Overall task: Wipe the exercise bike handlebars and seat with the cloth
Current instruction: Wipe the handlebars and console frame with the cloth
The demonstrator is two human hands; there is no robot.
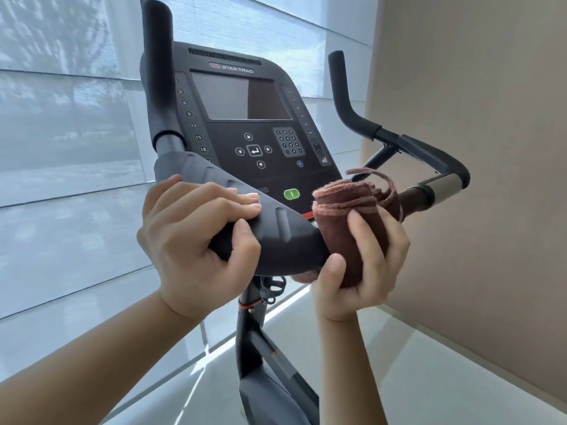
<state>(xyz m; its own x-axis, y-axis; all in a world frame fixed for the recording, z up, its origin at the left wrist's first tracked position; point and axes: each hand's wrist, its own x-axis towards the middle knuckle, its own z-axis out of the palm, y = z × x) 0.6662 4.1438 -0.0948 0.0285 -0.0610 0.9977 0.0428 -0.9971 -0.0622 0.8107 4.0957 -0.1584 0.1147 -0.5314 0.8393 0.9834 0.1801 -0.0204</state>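
Note:
The exercise bike's black handlebars [285, 237] cross the middle of the head view, with one upright grip at the top left [158, 56] and a curved grip at the right [435, 154]. My left hand [196, 240] grips the padded left section of the bar. My right hand [365, 271] holds a brown cloth [346, 228] wrapped around the bar just right of the centre. The cloth's loose edges stick up behind my fingers. The seat is not in view.
The console [245, 124] with a dark screen, keypad and green button stands behind the bar. The bike's frame post [254, 348] runs down below my hands. A shaded window fills the left; a beige wall [475, 148] stands close on the right.

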